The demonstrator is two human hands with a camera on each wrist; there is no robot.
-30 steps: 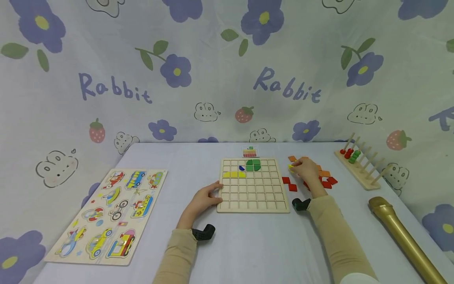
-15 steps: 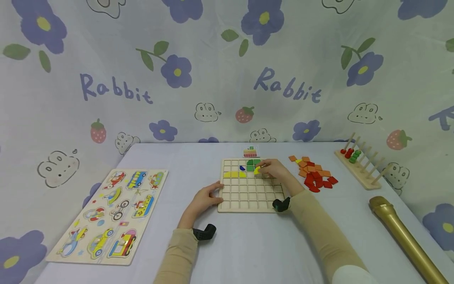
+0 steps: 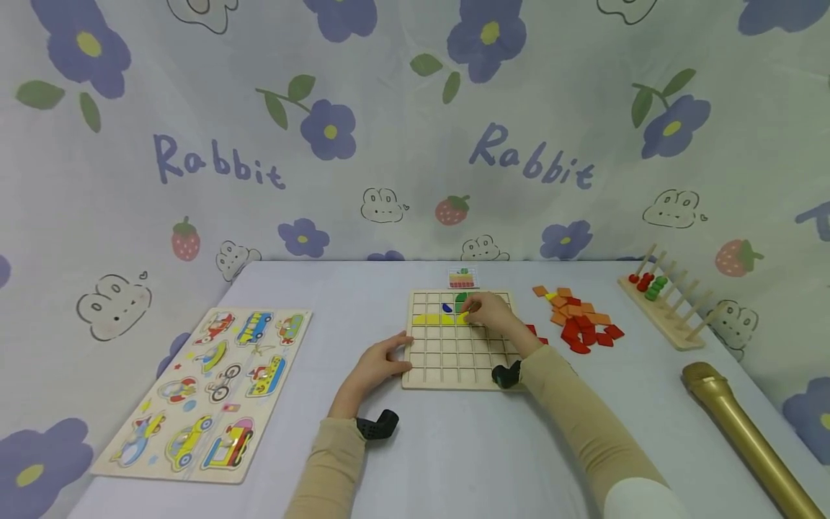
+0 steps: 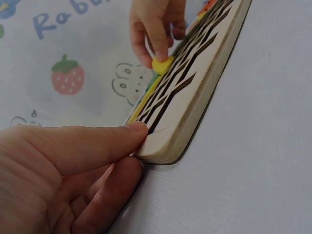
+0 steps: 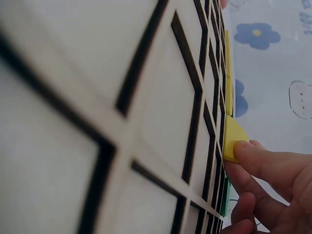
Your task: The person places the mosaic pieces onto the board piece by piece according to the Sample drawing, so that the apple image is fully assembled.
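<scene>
I see the right hand [image 3: 491, 311], a second ago at the heap of flat orange and red tiles [image 3: 570, 311], now over the pale wooden grid board [image 3: 465, 358], thumb and fingers pinching a flat yellow round-edged piece [image 5: 232, 134] just beside the right end of the row of yellow tiles [image 3: 428, 319]. The left hand [image 3: 376, 366] grips the board's left edge. My right wrist view shows the piece's curved outline, mostly covered by fingers in the head view.
</scene>
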